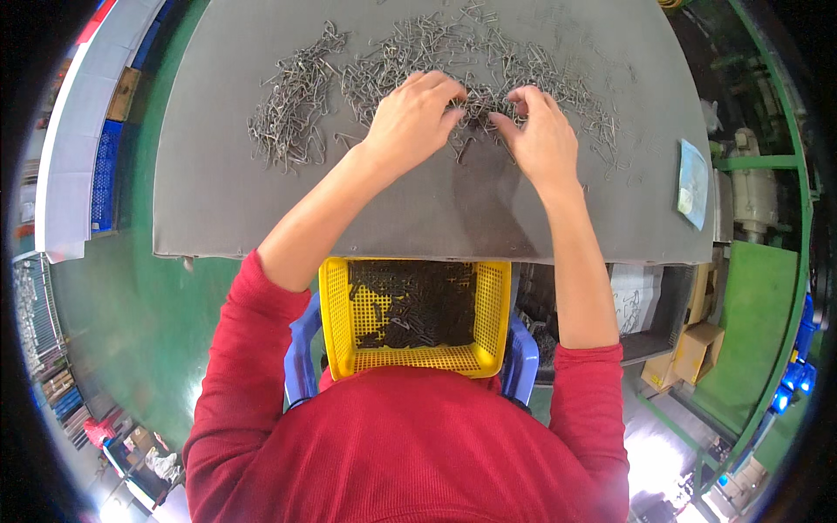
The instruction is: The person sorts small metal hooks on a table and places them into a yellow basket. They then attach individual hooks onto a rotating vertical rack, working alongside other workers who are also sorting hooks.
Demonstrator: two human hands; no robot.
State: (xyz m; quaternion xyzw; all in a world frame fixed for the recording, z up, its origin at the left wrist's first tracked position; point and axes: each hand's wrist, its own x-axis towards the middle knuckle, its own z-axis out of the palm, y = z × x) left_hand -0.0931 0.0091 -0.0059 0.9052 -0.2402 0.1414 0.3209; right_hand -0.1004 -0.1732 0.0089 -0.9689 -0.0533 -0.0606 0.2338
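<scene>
Yellow basket point(503, 314): my landmark; it sits upright with its opening toward me, between the person's torso and the near edge of the tabletop, with many dark metal pieces point(427, 314) spread across its inside.
Tabletop point(261, 213): a broad grey surface just beyond the basket, its straight edges bowed by my wide lens.
Wire hooks point(410, 48): a loose, tangled band of thin bent metal, well beyond the basket on the tabletop; a thicker clump point(292, 109) lies beyond and to the basket's left, thinner scatter to its right.
Left hand point(417, 113): straight beyond the basket, back of the hand toward me, fingers half curled, a small gap showing between thumb and forefinger, tips at the wire hooks.
Right hand point(542, 139): beyond and right of the basket, facing the left hand; I see its thumb and forefinger apart, also at the wire hooks.
Red sleeves point(253, 327): one on each side of the basket, forearms bare above them.
Pale blue packet point(693, 183): flat, far right of the basket, by the tabletop's side edge.
</scene>
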